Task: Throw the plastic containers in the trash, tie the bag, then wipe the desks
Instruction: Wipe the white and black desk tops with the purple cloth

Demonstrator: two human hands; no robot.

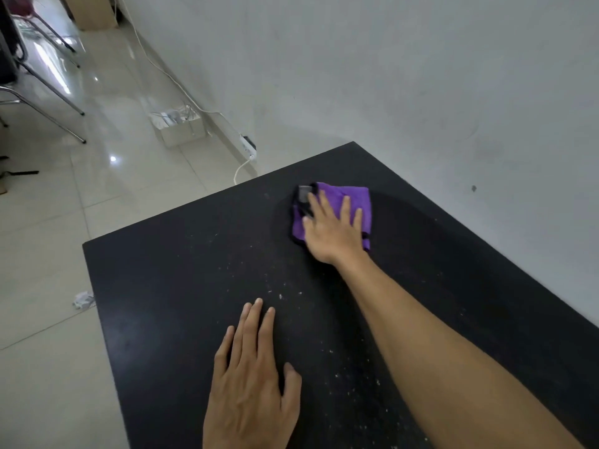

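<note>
Right grip (334,233): palm down on a purple cloth (355,197), fingers straight and slightly spread, pressing it flat to the bench (155,286); the forearm runs in from the lower right of the frame.

Left grip (252,384): lower centre of the frame, flat on the bare bench top, fingers straight and close together, thumb out to the side, holding nothing.

Purple cloth: folded, black-edged, lying right of centre in the frame, near the bench's far corner. A small grey label (304,193) shows at its upper left corner, just beside the fingertips; any print on it is too blurred to read.

Bench: black matt top, set against the wall (405,76) along its right edge. White crumbs (281,296) are scattered across the middle and lower part, between the two grips. Around and to the right of the cloth, the surface shows a darker, smoother arc.

Floor (48,241): pale glossy tiles, left half of the frame.

Crumpled paper (83,300): on the floor, just beside the bench's left edge.

Power strip (248,147): white, on the floor at the foot of the wall, with a white cable (162,69) running along the wall toward the upper left.

Small box (180,129): on the floor near the power strip, with thin wires on top.

Chair legs (55,105): metal, upper left of the frame.

Cardboard box (94,12): top left, against the wall.
</note>
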